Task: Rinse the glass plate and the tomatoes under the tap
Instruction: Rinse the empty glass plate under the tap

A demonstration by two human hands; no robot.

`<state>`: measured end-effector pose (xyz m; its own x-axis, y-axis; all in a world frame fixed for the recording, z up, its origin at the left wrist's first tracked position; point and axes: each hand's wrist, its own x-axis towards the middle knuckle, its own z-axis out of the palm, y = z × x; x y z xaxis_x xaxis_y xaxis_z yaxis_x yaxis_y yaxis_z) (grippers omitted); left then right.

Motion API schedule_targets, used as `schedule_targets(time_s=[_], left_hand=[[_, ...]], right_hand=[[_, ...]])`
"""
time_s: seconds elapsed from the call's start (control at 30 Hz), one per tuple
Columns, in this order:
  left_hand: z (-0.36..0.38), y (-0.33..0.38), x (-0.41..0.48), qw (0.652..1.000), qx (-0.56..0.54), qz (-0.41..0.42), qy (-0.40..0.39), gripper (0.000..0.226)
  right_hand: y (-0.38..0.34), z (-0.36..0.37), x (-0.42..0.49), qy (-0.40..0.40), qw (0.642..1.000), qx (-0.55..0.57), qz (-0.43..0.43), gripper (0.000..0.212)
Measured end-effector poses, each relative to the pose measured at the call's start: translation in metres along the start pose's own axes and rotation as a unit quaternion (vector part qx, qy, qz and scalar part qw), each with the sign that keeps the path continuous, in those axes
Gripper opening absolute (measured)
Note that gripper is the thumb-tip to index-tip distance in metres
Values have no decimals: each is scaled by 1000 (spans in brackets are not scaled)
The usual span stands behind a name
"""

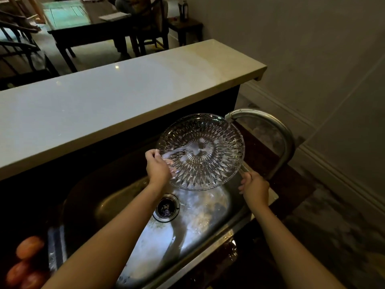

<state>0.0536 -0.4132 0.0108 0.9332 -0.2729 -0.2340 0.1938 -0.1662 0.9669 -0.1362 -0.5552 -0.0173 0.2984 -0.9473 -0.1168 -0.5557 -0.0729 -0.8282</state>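
Note:
A round cut-glass plate (205, 155) is tilted above the steel sink (116, 197), its upper right rim under the spout of the curved tap (268, 124). Water pools at the plate's middle and runs toward its left edge. My left hand (158, 166) grips the plate's left rim, thumb on top. My right hand (255, 187) is curled round the thin tap lever at the sink's right edge, just below the plate's right rim. Three red tomatoes (29, 247) lie on the dark counter left of the sink, at the frame's lower left.
A pale raised counter (104, 101) runs behind the sink. The drain (166, 207) sits mid-basin, and the basin floor is wet. Beyond the counter stand a dark dining table (87, 24) and chairs. A grey wall closes the right side.

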Motion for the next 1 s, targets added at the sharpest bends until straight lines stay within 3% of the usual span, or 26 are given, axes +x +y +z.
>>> schedule_targets(time_s=[0.2,0.37,0.47,0.6,0.7,0.8,0.87,0.93,1.0], left_hand=[[1,1,-2,1000,14,5,0,20],[-2,1,2,1000,25,13,5,15],[-2,-1,3,999,29,14,2,13],[-6,-3,4,999,29,15,0,11],[-6,-5,4,999,35,16,-15,18],[-4,-8,4,998,52,16,-21,18],[-1,-7,4,991,124,26,-41,36],[5,-4,3,942,318,86,-68,59],[13,-6,1,824,525,194,-86,61]], right_hand=[[4,4,4,24,999,-8,20,38],[3,8,11,11,998,31,50,25],[0,5,10,1,994,67,90,29],[-27,-12,-6,9,1000,-30,-3,41],[-57,-16,-18,19,997,59,-47,40],[-73,-7,-13,-35,987,148,46,28],[-72,-3,-9,-45,976,198,83,26],[-67,0,-9,-14,972,218,81,27],[-66,3,-10,27,973,220,66,33]])
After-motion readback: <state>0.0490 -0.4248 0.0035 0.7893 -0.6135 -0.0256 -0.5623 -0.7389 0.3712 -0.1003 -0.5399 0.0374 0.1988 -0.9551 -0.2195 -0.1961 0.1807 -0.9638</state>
